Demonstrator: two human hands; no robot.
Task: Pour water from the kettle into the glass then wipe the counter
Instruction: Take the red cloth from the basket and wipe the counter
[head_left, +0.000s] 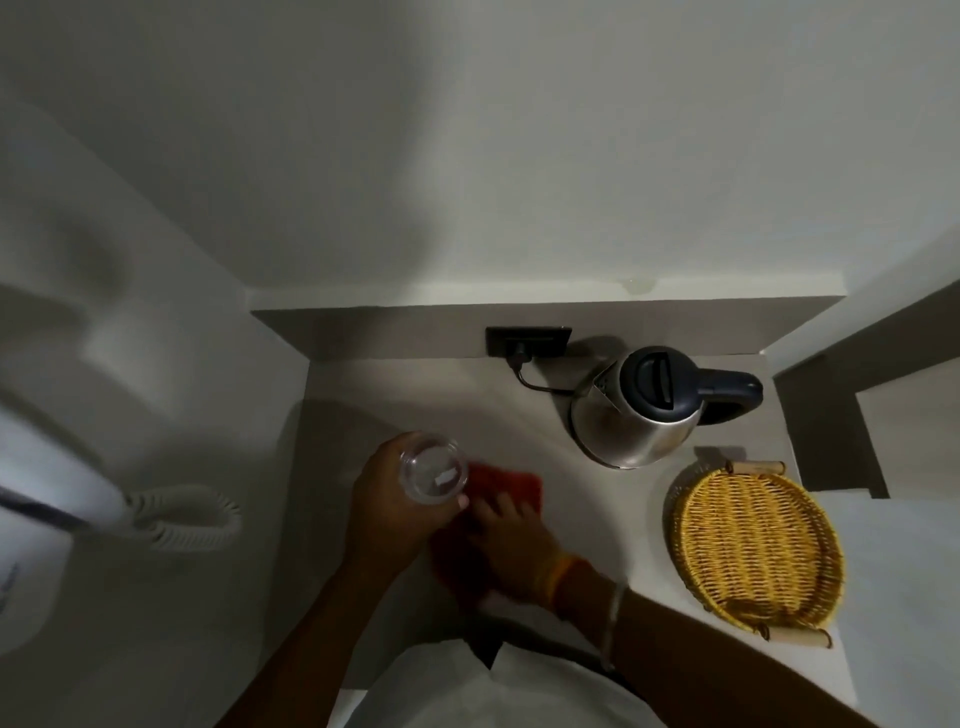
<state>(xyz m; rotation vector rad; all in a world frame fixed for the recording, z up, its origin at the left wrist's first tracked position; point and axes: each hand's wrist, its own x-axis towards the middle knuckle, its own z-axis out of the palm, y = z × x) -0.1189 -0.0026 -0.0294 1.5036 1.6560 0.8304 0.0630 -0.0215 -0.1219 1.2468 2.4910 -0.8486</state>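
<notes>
The left hand (387, 512) has its grip wrapped around a clear, round drinking glass (432, 475), holding it upright and lifted off the pale tabletop (441, 400), just above the near-left edge of a red cloth (498, 486). Whether the glass holds water cannot be told from above. The right hand (511, 545) lies flat on that cloth, fingers (503, 503) spread and pressing down, pinching nothing. The stainless-steel electric kettle with a dark lid and handle (644, 415) stands upright toward the back right, lid closed, its cord running to a dark wall socket (529, 342). A woven yellow wicker tray (756, 545) sits to the near right, well apart from the hands.

This looks like the wiping step, with the glass raised so the cloth can pass beneath it. To do it well, keep the glass level and steady (a tilt would spill onto the very patch being dried), and hold it clear of the right hand's path. Press with the whole palm so the cloth stays flat and does not bunch. Sweep in overlapping strokes toward the front edge, and stop short of the kettle base and cord. Set the glass down only on a patch already wiped.
</notes>
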